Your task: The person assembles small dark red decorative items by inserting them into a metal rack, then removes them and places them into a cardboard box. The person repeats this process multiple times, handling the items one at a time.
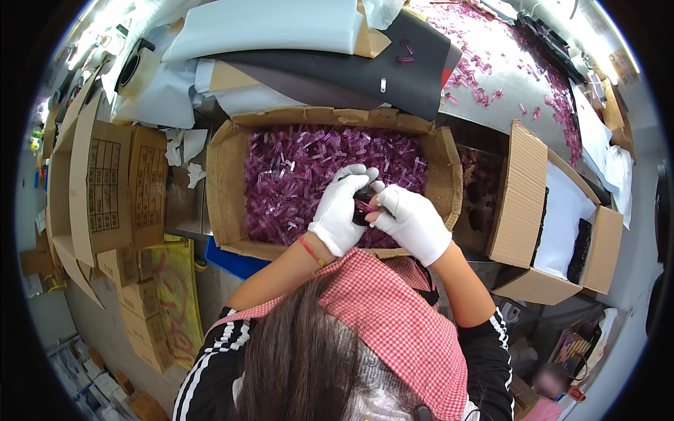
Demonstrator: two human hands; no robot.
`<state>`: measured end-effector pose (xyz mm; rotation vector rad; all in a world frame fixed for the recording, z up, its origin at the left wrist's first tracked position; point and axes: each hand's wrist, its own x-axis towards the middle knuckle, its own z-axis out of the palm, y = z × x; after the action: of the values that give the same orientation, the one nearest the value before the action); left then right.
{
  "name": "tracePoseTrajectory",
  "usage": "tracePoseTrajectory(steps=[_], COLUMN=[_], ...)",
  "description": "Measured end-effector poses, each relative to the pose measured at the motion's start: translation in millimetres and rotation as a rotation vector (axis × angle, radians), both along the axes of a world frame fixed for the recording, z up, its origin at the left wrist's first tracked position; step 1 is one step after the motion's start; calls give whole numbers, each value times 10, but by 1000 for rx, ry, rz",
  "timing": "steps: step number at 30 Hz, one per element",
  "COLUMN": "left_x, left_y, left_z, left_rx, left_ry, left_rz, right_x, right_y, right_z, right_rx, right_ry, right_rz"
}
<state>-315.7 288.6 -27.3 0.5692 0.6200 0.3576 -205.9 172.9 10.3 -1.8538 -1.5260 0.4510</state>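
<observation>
A cardboard box [223, 184] in front of me holds a deep layer of small clear pink-purple plastic pieces [281, 175]. Over its near half, my left hand [340, 212], in a white glove, is closed round a small dark item with a pinkish-purple part [362, 209]. My right hand [413, 221], also gloved but with bare fingertips showing, meets it from the right. Its thumb and fingers pinch at the same item. The fingers cover much of it, so its exact kind does not show.
On the right stands an open carton [519, 203] with a white liner. More pink pieces [484, 70] lie scattered over the metal table at the back right. Rolled sheets [267, 31] and a black sheet [414, 63] lie behind the box. Cartons [105, 182] stand left; another person [550, 386] is lower right.
</observation>
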Motion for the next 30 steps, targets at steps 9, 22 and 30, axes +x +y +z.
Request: tracePoseTrajectory(steps=[9,22,30], left_x=[88,14,-42], left_y=[-52,-41,44], left_z=[117,112,123], left_rx=[16,5,37], left_ry=[114,127,188], left_rz=[82,-149,-277], right_x=[30,246,156], right_y=[78,-74,-85], right_z=[134,-28,75], right_rx=[-99,-81,-37], right_ry=[-296,-33,-301], right_rz=[-20,179,237])
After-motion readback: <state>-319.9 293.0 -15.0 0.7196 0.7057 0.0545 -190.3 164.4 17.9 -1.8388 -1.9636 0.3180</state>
